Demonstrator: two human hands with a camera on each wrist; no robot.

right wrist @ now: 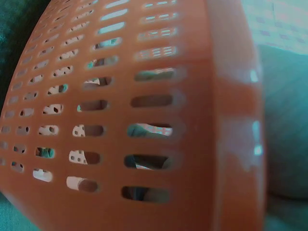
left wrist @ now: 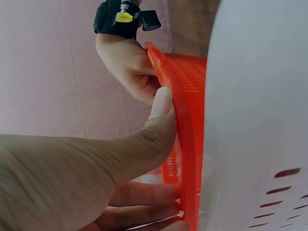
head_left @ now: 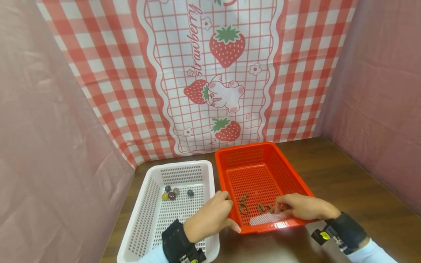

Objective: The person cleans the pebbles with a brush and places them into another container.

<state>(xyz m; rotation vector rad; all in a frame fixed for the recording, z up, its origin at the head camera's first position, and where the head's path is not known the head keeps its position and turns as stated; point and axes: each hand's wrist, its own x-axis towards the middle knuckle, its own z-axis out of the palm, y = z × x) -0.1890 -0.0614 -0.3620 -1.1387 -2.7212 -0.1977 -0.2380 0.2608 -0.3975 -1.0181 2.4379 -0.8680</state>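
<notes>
A red plastic basket (head_left: 253,180) with slotted walls stands at right centre in the head view. My left hand (head_left: 210,217) grips its rim at the near left corner; the left wrist view shows the thumb (left wrist: 161,103) against the rim. Over the near right side, my right hand (head_left: 300,206) reaches inside with bent fingers, close to several small curled brown pieces (head_left: 244,208) on the basket floor. Whether the fingertips pinch one is hidden. A whitish finely ridged patch (head_left: 263,219) shows by the near wall. The right wrist view is filled by the basket's slotted wall (right wrist: 115,115).
Left of the red basket stands a white slotted basket (head_left: 152,219) holding several small shiny stone-like pieces (head_left: 171,196), dark, yellow and greyish. Both baskets are on a brown wooden table (head_left: 348,182). A strawberry-print checked cloth (head_left: 210,109) hangs behind, with pink cloth at either side.
</notes>
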